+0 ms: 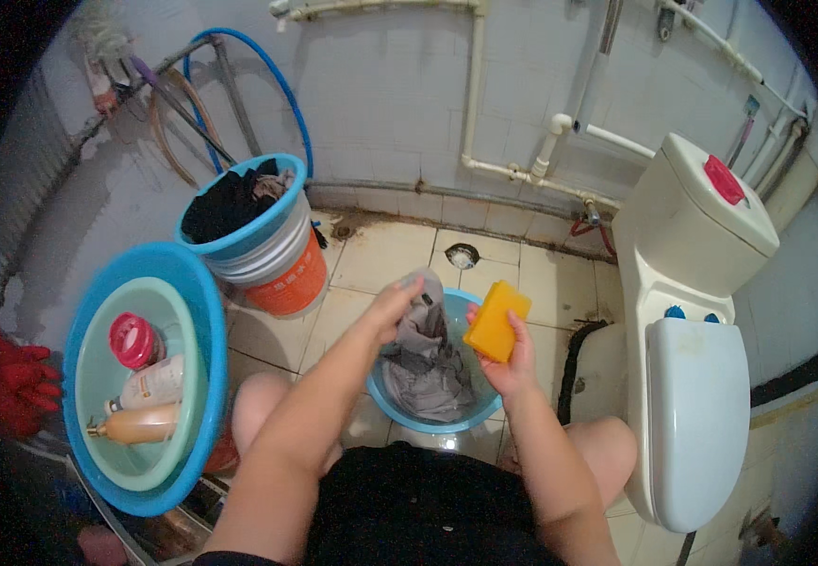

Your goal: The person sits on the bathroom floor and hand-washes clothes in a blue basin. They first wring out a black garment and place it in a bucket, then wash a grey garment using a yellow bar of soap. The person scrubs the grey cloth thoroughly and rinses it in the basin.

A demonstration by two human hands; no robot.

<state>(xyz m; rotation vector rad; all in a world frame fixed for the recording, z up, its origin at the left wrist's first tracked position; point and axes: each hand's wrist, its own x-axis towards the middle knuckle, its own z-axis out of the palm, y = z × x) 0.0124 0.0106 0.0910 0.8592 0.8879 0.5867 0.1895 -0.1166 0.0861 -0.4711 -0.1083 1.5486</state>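
Observation:
My left hand is closed on the upper end of a wet-looking grey garment and lifts that part up. The rest of the cloth lies bunched in a light blue basin on the floor between my knees. In my right hand, over the basin's right side, is a yellow rectangular bar of laundry soap. My fingers and thumb grip its edges, and the bar is apart from the garment.
A floor drain lies beyond the basin. On the left are a bucket topped by a blue basin of dark clothes, and nested basins with bottles. A toilet stands right; pipes line the wall.

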